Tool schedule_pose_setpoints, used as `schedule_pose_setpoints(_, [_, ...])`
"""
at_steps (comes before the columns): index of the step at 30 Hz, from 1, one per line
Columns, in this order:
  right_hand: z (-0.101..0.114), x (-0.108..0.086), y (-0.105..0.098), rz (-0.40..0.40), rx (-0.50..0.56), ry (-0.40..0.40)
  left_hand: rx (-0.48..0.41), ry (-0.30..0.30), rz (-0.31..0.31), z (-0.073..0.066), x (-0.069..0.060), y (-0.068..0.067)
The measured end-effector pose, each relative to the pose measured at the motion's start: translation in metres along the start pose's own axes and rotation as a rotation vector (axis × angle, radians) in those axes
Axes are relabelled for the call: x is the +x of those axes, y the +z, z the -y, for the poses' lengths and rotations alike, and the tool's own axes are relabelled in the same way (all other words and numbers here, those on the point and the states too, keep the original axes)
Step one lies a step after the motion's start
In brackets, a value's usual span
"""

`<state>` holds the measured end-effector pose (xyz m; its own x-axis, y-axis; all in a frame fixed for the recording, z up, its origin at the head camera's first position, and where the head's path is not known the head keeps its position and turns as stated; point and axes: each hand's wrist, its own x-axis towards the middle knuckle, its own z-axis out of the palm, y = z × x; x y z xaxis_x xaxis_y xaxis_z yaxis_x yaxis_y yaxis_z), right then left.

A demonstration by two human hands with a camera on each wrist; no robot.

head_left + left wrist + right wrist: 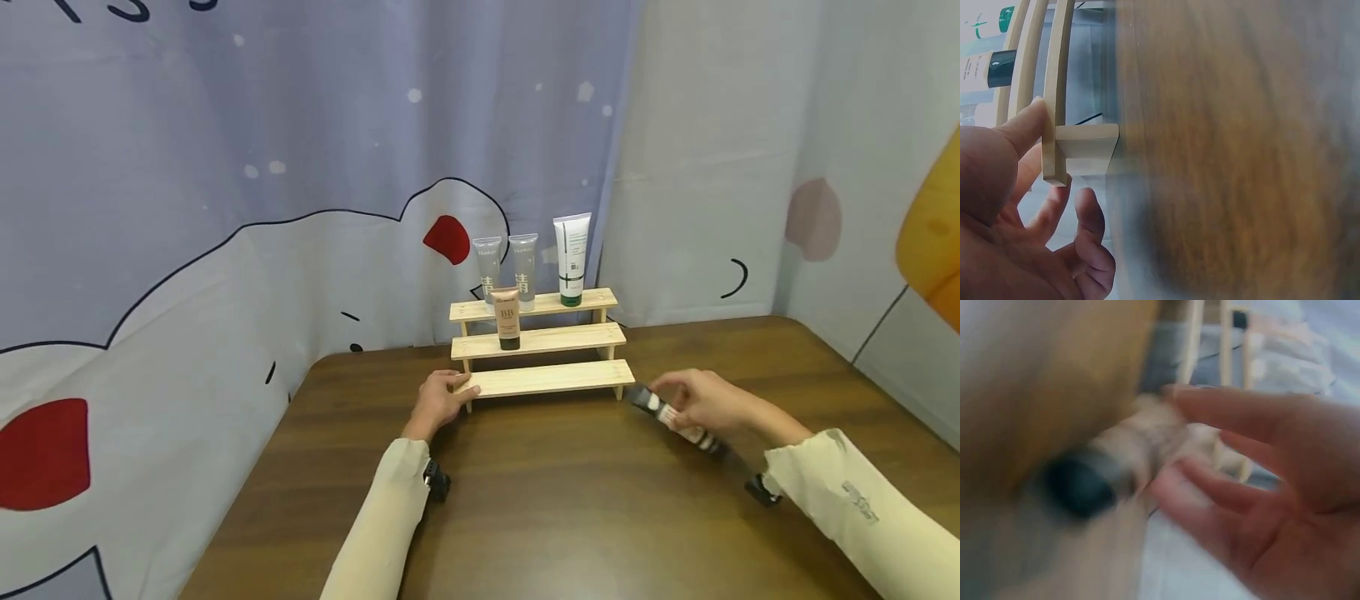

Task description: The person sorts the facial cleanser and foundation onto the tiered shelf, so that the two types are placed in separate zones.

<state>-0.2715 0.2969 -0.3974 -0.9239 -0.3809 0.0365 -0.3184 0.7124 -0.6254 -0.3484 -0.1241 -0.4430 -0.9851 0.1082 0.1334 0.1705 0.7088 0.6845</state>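
Observation:
A three-tier wooden display stand [555, 380] stands at the back of the table. My left hand [438, 403] grips the left end of its lowest step; in the left wrist view the thumb lies on top of the board [1054, 81], with fingers beneath. To the right of the stand, my right hand [705, 402] pinches a tube [691, 430] held tilted above the table. Motion blurs this tube, and its dark cap [1082, 487] points away from the fingers. A beige BB cream tube [507, 314] stands cap-down on the middle step.
Two clear grey tubes [487, 265] and a white tube with a green cap [572, 254] stand on the top step. Behind the brown table [540, 492] hangs a printed curtain [337, 275]. Another curtain closes the right side.

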Motion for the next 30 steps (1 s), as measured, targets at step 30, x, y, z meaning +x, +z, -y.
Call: schedule_pose_setpoints(30, [0.066,0.150,0.058,-0.705,0.381,-0.140,0.122,-0.112,0.003,-0.016,-0.009,0.003])
